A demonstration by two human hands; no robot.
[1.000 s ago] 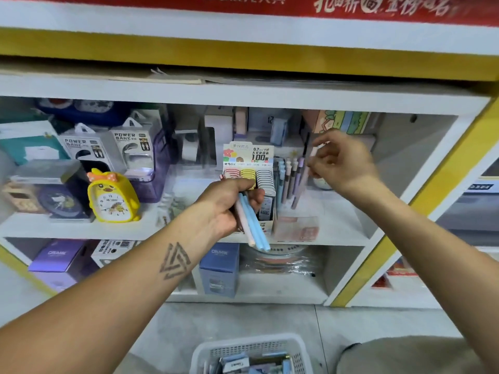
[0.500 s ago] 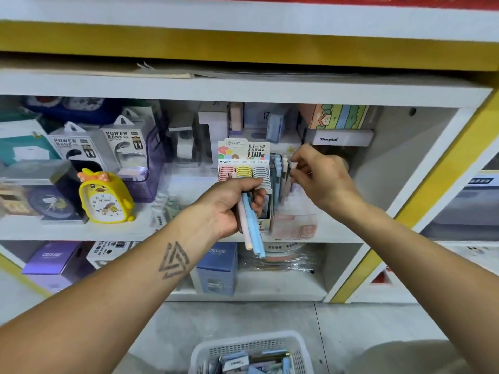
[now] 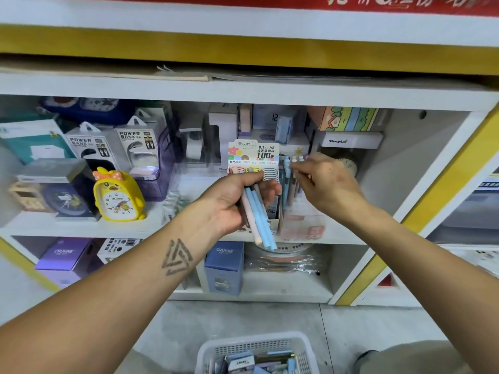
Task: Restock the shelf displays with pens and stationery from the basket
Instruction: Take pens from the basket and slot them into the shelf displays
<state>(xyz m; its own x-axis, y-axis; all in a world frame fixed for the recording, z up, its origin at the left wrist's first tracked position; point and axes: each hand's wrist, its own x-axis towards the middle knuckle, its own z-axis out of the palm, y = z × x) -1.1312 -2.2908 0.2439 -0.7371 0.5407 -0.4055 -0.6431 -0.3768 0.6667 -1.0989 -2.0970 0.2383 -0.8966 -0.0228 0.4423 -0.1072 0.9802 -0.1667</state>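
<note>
My left hand (image 3: 235, 203) is shut on a bunch of pens (image 3: 258, 222), pink, blue and grey, their tips pointing down in front of the middle shelf (image 3: 67, 229). Just behind it stands a lead refill box (image 3: 253, 153) marked 100. To its right, pastel pens (image 3: 285, 184) stand upright in a clear pen display (image 3: 302, 228). My right hand (image 3: 330, 186) reaches to their tops, fingertips pinched on one pen there. The white basket (image 3: 253, 346) with more stationery sits on the floor at the bottom edge.
A yellow duck alarm clock (image 3: 118, 197) and power bank boxes (image 3: 137, 147) fill the shelf's left side. A Henghui box (image 3: 351, 140) sits behind my right hand. Blue (image 3: 224, 265) and purple (image 3: 63, 255) CRUHRE boxes stand on the lower shelf. A white and yellow upright (image 3: 421, 211) bounds the right.
My right hand has come down and left from above the display, lowering a pen in among the standing pens. My left hand keeps its bunch in about the same place.
</note>
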